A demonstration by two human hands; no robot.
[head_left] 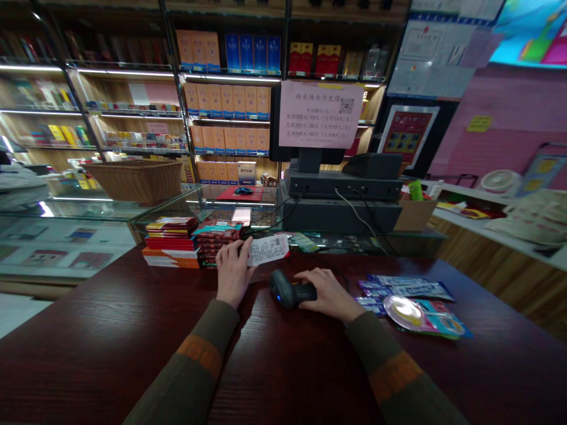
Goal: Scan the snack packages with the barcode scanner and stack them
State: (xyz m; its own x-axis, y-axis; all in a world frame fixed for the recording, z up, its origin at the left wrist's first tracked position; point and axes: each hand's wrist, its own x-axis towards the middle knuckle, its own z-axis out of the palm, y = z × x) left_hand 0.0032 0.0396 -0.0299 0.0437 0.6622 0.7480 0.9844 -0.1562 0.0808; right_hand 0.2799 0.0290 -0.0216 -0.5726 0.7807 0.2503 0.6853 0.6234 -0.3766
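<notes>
My left hand (234,270) is closed on a flat white packet (268,249) with dark print and a red edge, whose printed side shows above the table. Over the dark tabletop, my right hand (330,292) wraps around the handle of a black barcode scanner (286,290). A blue light glows on the scanner, and its head points left. Just beyond my left hand stands a stack of brown-red packets (208,239), beside a pile of red and orange packs (172,243). To the right of my right hand lie several purple and blue packets (398,287) and a pack with a round clear dome (405,311).
A glass counter (150,206) borders the table's far side, with a wicker basket (139,180) on it. Behind the table stands a till with a pink notice (319,115) on its monitor. Cables (358,212) hang from the till. Shelves of boxes (228,101) line the wall.
</notes>
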